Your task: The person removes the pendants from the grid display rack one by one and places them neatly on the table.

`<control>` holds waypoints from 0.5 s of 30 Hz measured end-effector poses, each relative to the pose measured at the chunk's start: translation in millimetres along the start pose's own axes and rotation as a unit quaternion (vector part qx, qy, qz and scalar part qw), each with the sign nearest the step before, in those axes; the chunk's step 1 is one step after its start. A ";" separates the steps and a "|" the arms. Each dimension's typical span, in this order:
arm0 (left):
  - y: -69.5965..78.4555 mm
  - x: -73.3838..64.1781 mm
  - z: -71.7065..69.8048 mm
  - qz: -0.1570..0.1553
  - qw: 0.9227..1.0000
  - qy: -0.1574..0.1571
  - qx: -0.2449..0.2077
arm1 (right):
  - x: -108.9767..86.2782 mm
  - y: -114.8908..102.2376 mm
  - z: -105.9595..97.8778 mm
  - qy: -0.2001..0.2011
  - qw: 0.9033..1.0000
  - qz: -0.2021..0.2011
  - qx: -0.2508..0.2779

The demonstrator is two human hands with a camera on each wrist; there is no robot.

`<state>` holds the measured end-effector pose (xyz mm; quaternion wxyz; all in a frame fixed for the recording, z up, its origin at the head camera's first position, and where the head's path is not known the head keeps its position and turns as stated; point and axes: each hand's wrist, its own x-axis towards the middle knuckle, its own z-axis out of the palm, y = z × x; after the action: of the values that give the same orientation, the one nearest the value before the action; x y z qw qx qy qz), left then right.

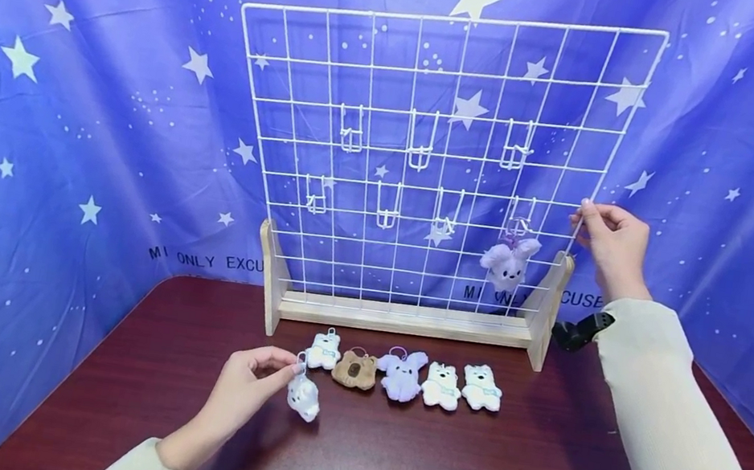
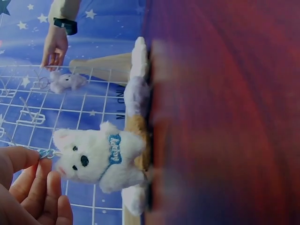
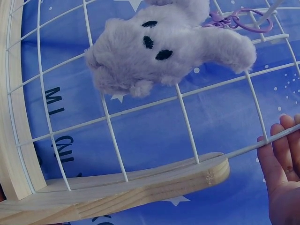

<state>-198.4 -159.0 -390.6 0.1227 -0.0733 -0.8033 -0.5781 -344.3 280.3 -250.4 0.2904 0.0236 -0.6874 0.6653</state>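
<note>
My left hand (image 1: pixel 240 389) pinches the small metal clasp on top of a white plush bear keychain (image 1: pixel 304 400), which hangs over the table in front of the left end of a row of plush keychains. In the left wrist view the bear shows black eyes, a dark nose and a blue lettered band. At the far right, my right hand (image 1: pixel 616 242) grips the side wire of a white wire grid rack (image 1: pixel 624 132), thumb in front and fingers behind. Beside it a lilac long-eared plush keychain (image 1: pixel 508 263) hangs by its purple ring from a lower-row hook.
Along the rack's wooden base (image 1: pixel 408 321) lie a white bear plush (image 1: pixel 325 351), a brown plush (image 1: pixel 354 370), a lilac plush (image 1: pixel 402 377) and two more white ones (image 1: pixel 441 388). Several bare hooks (image 1: pixel 420 156) sit on the grid. A starry blue curtain (image 1: pixel 111 106) hangs behind.
</note>
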 end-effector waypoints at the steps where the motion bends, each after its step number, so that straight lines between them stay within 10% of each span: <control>1: -1.5 -1.5 -0.2 -0.005 1.000 -0.001 0.000 | 0.1 -0.1 -0.2 -0.001 1.000 -0.001 -0.002; 15: -22.4 3.8 7.3 -0.017 0.998 -0.042 0.039 | 0.0 -0.8 -0.7 -0.004 1.000 0.005 0.012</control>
<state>-208.7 -159.4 -412.1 0.0819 -0.0794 -0.8310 -0.5444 -343.7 280.9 -249.7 0.2836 0.0262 -0.6807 0.6749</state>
